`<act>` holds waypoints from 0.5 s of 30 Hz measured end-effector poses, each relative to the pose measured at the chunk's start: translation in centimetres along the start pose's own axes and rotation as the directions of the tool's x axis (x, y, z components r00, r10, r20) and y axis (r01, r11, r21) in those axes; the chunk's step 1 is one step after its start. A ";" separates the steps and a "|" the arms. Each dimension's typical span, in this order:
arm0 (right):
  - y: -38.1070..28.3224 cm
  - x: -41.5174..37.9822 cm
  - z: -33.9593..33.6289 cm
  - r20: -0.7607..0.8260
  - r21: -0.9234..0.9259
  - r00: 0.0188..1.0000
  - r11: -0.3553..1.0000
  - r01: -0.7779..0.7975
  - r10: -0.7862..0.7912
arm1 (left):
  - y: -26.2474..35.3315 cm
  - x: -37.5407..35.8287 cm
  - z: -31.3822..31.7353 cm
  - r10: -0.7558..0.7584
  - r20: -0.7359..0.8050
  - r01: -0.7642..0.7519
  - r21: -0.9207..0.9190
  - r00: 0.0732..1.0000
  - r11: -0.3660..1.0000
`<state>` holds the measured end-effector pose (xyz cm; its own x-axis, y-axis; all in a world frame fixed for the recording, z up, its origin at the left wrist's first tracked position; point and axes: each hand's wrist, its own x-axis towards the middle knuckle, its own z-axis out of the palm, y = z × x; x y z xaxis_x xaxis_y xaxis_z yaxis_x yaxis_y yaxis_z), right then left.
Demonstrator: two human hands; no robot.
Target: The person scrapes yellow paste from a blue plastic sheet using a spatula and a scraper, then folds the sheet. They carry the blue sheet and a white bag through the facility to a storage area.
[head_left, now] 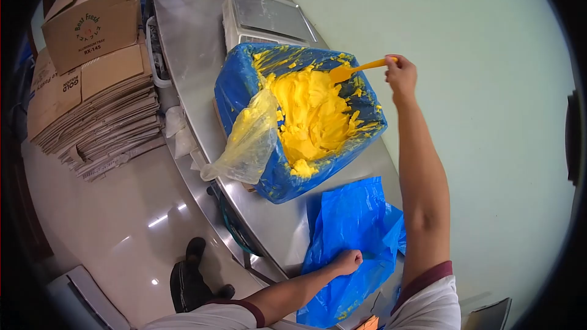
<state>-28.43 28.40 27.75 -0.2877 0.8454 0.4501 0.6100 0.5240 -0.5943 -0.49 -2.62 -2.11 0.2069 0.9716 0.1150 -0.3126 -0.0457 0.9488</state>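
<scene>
My right hand (pixel 400 74) is closed around the handle of an orange-yellow spatula (pixel 343 73). The blade dips into a soft yellow, cream-like mass (pixel 315 110) near the far right side of a box lined with a blue plastic liner (pixel 287 186). Yellow smears cover the liner's inner walls. A clear plastic bag (pixel 249 146), streaked with yellow, hangs over the box's left side. Closer to me, my left hand (pixel 348 261) is closed on a blue plastic bag (pixel 351 226), which is creased around the fingers.
Under the box is a steel table (pixel 183 24), with a scale (pixel 269 12) behind it. Flattened cardboard (pixel 110 110) is stacked on the left, topped by an open carton (pixel 92 24). A pale wall (pixel 489 116) stands close on the right.
</scene>
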 end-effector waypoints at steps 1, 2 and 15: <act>-1.1 -0.4 -1.6 -0.018 0.074 0.999 0.997 -0.034 0.036 | 0.1 0.1 -0.2 -0.020 0.006 0.020 -0.007 1.000 1.000; -1.7 -1.0 -3.4 -0.023 0.131 0.998 0.990 -0.052 0.056 | 0.2 0.2 -0.4 -0.040 0.017 0.040 -0.010 0.999 0.999; 3.5 -31.2 -11.9 0.483 0.840 0.864 0.205 -0.502 0.141 | -6.3 1.5 -0.4 0.220 0.111 -0.219 -0.021 0.969 0.975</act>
<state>-8.60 2.61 19.55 -0.5188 0.8547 -0.0165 -0.3507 -0.2303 -0.9077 1.42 -0.80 -8.04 0.2350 0.9056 0.3530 -0.3698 -0.2526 0.8941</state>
